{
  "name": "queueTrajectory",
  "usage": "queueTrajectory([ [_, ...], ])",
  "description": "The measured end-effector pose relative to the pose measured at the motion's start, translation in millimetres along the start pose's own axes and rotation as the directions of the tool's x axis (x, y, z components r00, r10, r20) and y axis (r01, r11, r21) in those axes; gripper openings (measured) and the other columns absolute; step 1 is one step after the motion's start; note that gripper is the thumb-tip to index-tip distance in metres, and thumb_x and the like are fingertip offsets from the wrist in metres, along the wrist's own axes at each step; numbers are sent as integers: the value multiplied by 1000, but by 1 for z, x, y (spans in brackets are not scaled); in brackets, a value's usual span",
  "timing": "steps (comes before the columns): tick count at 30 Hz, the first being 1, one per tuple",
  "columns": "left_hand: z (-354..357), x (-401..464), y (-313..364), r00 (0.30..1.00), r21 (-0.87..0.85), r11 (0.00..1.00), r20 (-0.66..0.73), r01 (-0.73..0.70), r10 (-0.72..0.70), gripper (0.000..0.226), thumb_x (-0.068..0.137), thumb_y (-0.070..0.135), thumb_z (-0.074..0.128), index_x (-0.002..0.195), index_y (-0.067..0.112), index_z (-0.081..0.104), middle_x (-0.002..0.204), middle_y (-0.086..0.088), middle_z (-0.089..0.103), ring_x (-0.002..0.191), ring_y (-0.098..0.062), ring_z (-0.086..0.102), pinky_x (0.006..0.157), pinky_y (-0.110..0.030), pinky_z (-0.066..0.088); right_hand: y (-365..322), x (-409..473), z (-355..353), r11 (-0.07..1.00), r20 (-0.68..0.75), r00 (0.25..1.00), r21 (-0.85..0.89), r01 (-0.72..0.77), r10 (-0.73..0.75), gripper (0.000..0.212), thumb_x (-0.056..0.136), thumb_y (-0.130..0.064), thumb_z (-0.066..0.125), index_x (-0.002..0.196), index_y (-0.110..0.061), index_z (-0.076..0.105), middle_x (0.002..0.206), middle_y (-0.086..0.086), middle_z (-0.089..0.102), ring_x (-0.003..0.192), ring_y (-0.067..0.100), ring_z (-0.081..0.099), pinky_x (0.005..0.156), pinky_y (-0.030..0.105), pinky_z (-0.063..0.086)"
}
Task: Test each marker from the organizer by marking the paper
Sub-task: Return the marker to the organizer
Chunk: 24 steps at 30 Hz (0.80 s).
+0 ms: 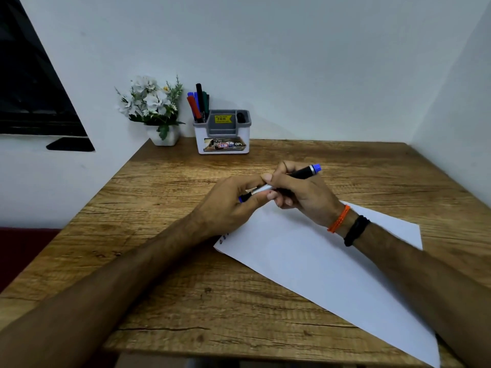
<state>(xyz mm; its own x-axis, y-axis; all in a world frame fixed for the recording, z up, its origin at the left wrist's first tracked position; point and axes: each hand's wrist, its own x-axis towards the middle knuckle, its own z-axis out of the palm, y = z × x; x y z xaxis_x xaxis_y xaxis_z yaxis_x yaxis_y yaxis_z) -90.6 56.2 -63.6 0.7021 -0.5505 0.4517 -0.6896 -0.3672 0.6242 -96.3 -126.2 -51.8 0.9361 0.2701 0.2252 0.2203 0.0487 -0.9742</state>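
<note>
While both hands hold one blue marker [301, 173] above the far edge of the paper [313, 258], I read its long axis as the thing that matters: it runs from low-left, inside my left hand [233, 205], up and to the right, through my right hand [297, 189], to the blue end that sticks out beyond the knuckles. The left grip is curled round the lower end, where a bit of blue shows; I judge that to be the cap, though the fingers hide the joint. The right grip is wrapped round the black barrel. The hands touch at the thumbs, so any pull must go along that axis. The organizer [221, 134] stands well apart at the back of the tabletop [186, 301], other markers [198, 107] upright in its left compartment.
</note>
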Motion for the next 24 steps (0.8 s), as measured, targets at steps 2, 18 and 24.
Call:
queueTrajectory([
  [2,-1,-1,0,1000,1,1000,8,4,-4,24,95,44,53,99,25,69,77,2,68,63,-19,58,56,-38,46,4,1,1,1000,-4,1000,-5,-10,10,21,83,-21,66,69,-10,55,59,15,59,46,19,43,45,25,30],
  [18,-45,0,-23,871,76,905,245,420,-425,55,62,33,89,111,32,63,54,10,55,52,-5,51,69,-28,48,6,16,-5,982,43,994,-164,-90,98,17,90,-10,66,98,4,70,81,18,71,60,16,66,53,23,52],
  [24,-44,1,-23,860,77,898,262,434,-438,51,64,30,88,108,32,63,53,10,53,54,-6,51,70,-25,48,13,26,-6,960,22,994,-262,-96,105,12,87,2,64,95,10,67,75,19,70,53,16,63,48,23,51],
])
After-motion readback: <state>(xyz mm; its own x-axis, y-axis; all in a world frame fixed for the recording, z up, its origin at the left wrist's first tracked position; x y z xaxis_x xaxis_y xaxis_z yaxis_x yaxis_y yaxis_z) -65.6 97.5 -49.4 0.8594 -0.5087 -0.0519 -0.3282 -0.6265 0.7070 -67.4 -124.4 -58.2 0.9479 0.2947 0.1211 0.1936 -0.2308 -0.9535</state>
